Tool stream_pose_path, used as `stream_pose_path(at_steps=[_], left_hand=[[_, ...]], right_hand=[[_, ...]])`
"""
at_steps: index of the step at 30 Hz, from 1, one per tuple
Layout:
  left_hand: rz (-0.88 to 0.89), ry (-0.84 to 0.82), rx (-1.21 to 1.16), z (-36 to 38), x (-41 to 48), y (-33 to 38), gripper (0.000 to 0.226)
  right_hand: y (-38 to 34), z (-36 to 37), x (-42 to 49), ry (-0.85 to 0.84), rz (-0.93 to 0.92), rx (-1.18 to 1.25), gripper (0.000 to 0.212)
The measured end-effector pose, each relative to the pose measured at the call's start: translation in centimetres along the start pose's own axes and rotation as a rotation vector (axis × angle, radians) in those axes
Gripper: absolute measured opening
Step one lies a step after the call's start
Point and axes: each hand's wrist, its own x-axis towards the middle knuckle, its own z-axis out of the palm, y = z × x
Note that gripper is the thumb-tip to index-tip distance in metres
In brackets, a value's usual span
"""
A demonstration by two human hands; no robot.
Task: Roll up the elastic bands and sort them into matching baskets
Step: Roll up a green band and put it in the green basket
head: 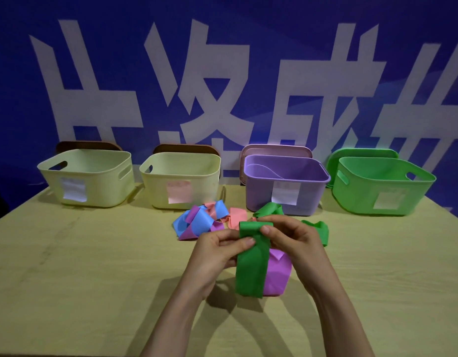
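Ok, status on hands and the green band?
Left hand and right hand both pinch green band at its top. Band mostly unrolled. Purple band sits right behind it.

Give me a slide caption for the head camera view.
Left hand and right hand pinch the top of a green band; the green basket stands at far right.

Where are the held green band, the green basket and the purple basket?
green band [251,271]: head view, middle of its hanging strip.
green basket [356,197]: head view, front wall, left of its label.
purple basket [258,191]: head view, front wall, left of its label.
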Motion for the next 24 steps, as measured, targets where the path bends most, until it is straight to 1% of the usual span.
stream_pose_path(at_steps=[3,8,12,15,17,18,21,24], left_hand=[[0.002,-0.016,0.004,0.1,-0.1,0.0,0.012],[0.017,-0.024,-0.006,0.4,-0.2,-0.1,0.018],[0.018,0.016,-0.02,0.7,-0.2,0.1,0.031],[0.052,0.031,-0.031,0.8,-0.3,0.2,0.03],[0.078,0.03,-0.011,0.8,-0.5,0.1,0.028],[0.088,0.036,0.019,0.8,-0.5,0.0,0.025],[0.125,0.07,0.103,0.8,-0.6,-0.4,0.013],[0.138,0.073,0.112,0.8,-0.8,-0.4,0.015]], right_hand=[[0.1,-0.4,-0.1,0.001,-0.011,0.006,0.021],[0.2,-0.8,-0.3,0.003,-0.054,-0.031,0.029],[0.2,-0.8,-0.5,-0.009,-0.076,-0.065,0.03],[0.0,-0.8,-0.8,-0.07,-0.06,-0.092,0.032],[0.0,-0.8,-1.1,-0.072,-0.032,-0.088,0.034],[0.0,-0.7,-1.2,-0.051,-0.019,-0.092,0.03],[0.1,-0.6,-1.2,-0.017,-0.003,-0.144,0.009],[0.1,-0.6,-1.2,0.007,-0.014,-0.145,0.006]])
